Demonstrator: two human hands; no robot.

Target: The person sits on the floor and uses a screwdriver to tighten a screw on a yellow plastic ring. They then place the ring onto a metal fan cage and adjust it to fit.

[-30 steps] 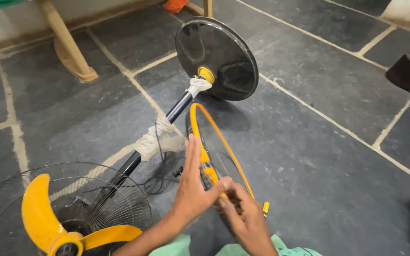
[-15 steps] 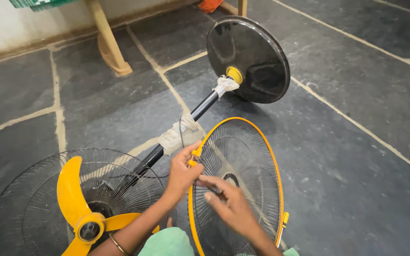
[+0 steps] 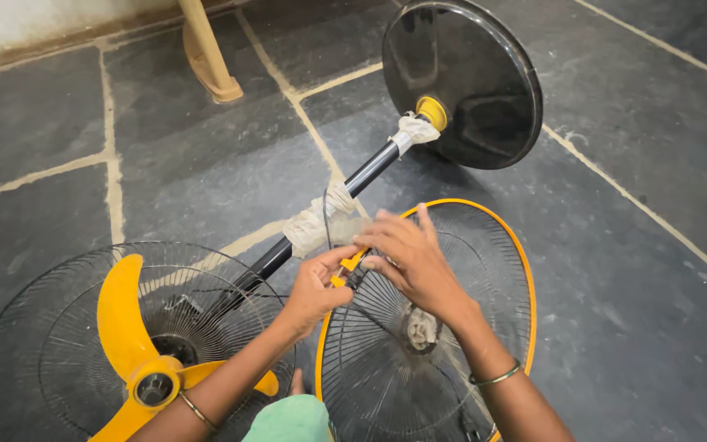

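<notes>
Far left, 8 o'clock: round black wire rear fan guard (image 3: 34, 327) flat on the dark grey stone-tile floor (image 3: 632, 270), three-blade yellow plastic propeller (image 3: 137, 348) on its hub. Guard's left rim sits at the frame edge.

Black metal stand pole (image 3: 370, 168) runs from the guard toward 1 o'clock, white cloth wraps (image 3: 312, 225) at mid-length and near the top, ending in a round black base disc (image 3: 464, 78) tipped on edge.

Centre: left hand (image 3: 314, 288) pinched shut on a small yellow rim clip (image 3: 347, 268). The clip sits at 10 o'clock on the yellow-rimmed black wire front guard (image 3: 484, 221).

Right hand (image 3: 409, 258), fingers spread, rests on the same clip and wires; no closed grip visible.

Bare floor from 2 to 5 o'clock, right of the yellow rim. Tan furniture leg (image 3: 204, 53) at 11 o'clock, well apart.
</notes>
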